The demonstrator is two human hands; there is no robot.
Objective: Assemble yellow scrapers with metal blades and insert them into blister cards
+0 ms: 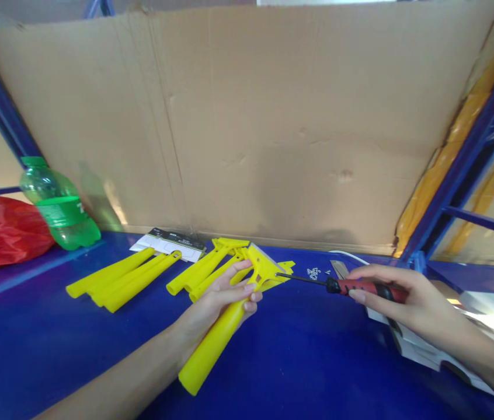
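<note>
My left hand (225, 297) is closed around the yellow handle of a scraper (212, 350), tilted with its wide head up and to the right. A thin metal blade (268, 256) runs along the head's edge. My right hand (409, 297) grips a screwdriver (361, 287) with a red and black handle. The screwdriver's shaft points left, and its tip meets the scraper head; whether it sits in a screw is too small to tell. Small screws (313, 273) lie on the blue table beyond the shaft, beside some flat metal blades (339, 269).
Several yellow handles (128, 280) and more yellow scraper parts (198, 268) lie at the left and middle. Behind them is a printed packet (168, 244). A green bottle (61, 204) and red bag (4, 233) stand far left. White boxes (422, 344) are at right; cardboard (273, 128) walls the back.
</note>
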